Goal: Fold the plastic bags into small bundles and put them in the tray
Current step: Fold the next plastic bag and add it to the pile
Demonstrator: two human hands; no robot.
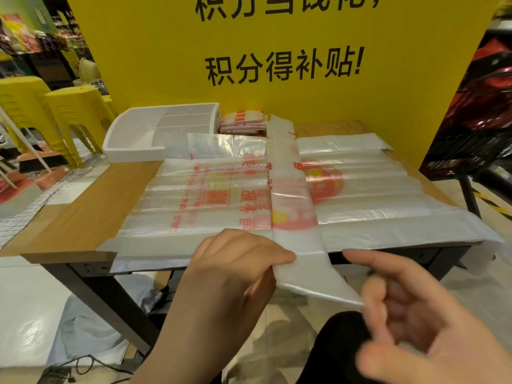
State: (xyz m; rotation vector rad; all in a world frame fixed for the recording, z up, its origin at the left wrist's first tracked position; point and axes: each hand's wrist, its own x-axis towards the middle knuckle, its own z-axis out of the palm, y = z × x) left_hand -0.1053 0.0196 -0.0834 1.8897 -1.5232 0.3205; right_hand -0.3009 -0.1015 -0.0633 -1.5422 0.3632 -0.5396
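Note:
A long, narrow folded strip of clear plastic bag (288, 184) with red print runs from the back of the table to its front edge and hangs over it. My left hand (235, 273) pinches the strip's near end at its left edge. My right hand (410, 314) is blurred, palm up with fingers loosely curled, and its fingertips touch the strip's lower right corner. Under the strip lies a stack of flat printed bags (194, 195). The white divided tray (133, 151) sits at the back left. Small folded bundles (241, 123) lie just right of it.
A wooden table (83, 217) with a dark metal frame carries everything. A yellow sign board (166, 65) stands right behind it. Yellow stools (69, 117) stand to the left and a dark rack (476, 128) to the right. Plastic sheeting and cables lie on the floor below.

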